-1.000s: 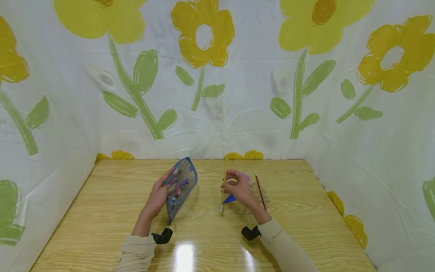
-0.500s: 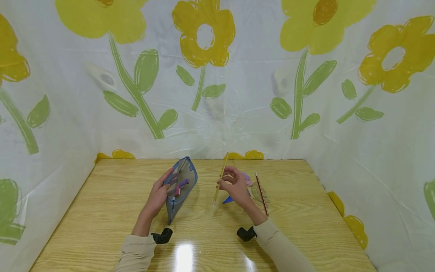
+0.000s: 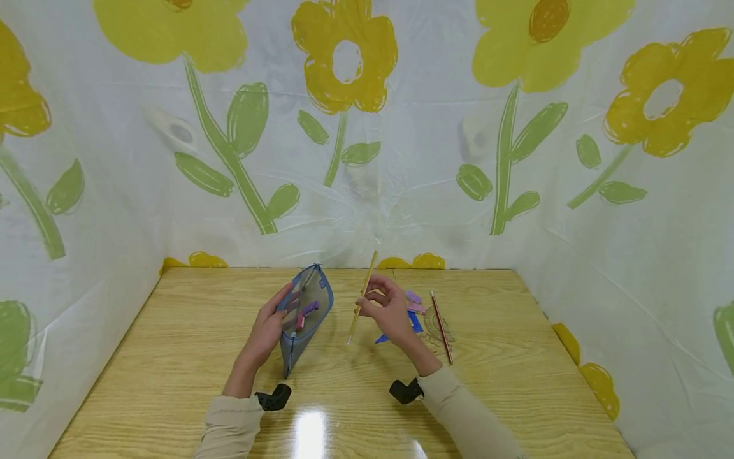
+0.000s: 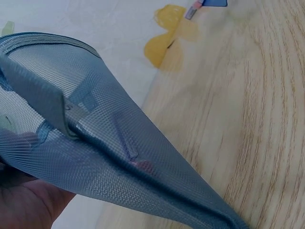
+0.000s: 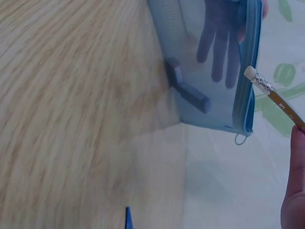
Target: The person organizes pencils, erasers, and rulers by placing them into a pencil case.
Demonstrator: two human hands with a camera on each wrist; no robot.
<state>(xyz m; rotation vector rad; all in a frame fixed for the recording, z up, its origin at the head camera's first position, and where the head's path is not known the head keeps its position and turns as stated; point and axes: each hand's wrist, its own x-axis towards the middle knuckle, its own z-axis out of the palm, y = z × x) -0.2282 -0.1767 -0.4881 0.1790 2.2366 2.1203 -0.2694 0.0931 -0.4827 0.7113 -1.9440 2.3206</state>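
Note:
My left hand [image 3: 267, 331] grips a blue mesh zip pouch [image 3: 316, 299] by its left side, with the mouth spread apart. Inside the pouch lie small purple and pink pieces [image 3: 309, 310], seen dimly through the mesh in both wrist views. Between thumb and fingers, my right hand [image 3: 390, 312] pinches a yellow pencil [image 3: 354, 322] to the right of the pouch. The pencil slants, its white eraser end [image 5: 250, 73] pointing down toward me. In the right wrist view that eraser end overlaps the zip edge of the pouch [image 5: 205, 114].
Right of my right hand lie a blue set square [image 3: 415, 322], a pink eraser [image 3: 417, 308] and a purple one [image 3: 413, 296]. A clear protractor [image 3: 431, 322] lies under a dark red pencil [image 3: 441, 328]. Flower-printed cloth [image 3: 413, 191] borders the wooden table [image 3: 189, 331].
My right hand has moved left with the yellow pencil, closer to the pouch, and the pencil has tilted. More of the set square and erasers shows. The left hand and pouch stay put.

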